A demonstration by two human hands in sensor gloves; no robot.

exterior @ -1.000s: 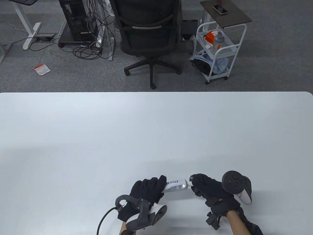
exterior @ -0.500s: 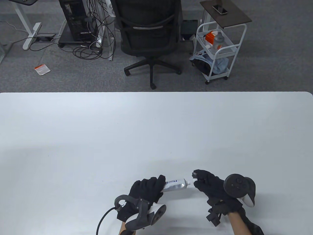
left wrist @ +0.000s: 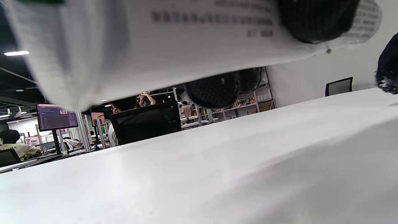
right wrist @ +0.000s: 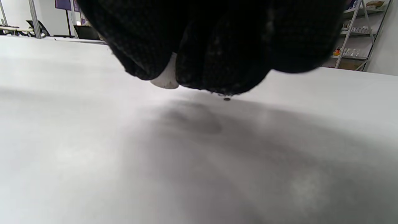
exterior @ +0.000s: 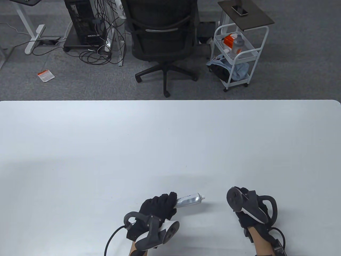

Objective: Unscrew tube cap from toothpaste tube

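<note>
The tube [exterior: 187, 200] is gripped at its rear end by the left hand [exterior: 157, 209], whose fingers [left wrist: 314, 18] are wrapped round the flat printed body in the left wrist view, so that the nozzle end is left free and points toward the right hand [exterior: 249, 210]. It is held just above the bench [exterior: 170, 149], apparently to keep the neck steady and reachable. The tube is seen as a slim silvery body with dark print, tapering to a short white bare neck [exterior: 203, 197]; no cap is seen on it. The cap [right wrist: 164, 77] is seen in the right wrist view as a small white piece pinched between the curled gloved fingers [right wrist: 217, 62] of the right hand, a little above the bench surface. The right hand is set well apart from the nozzle, to its right, with the tracker uppermost in the table view, so the fingers are hidden there. From this layout the unscrewing is judged to be done, with the cap separated from the neck. What is judged to remain is only the setting down of the cap or tube; a small loose cap could roll if it is released on its side.
</note>
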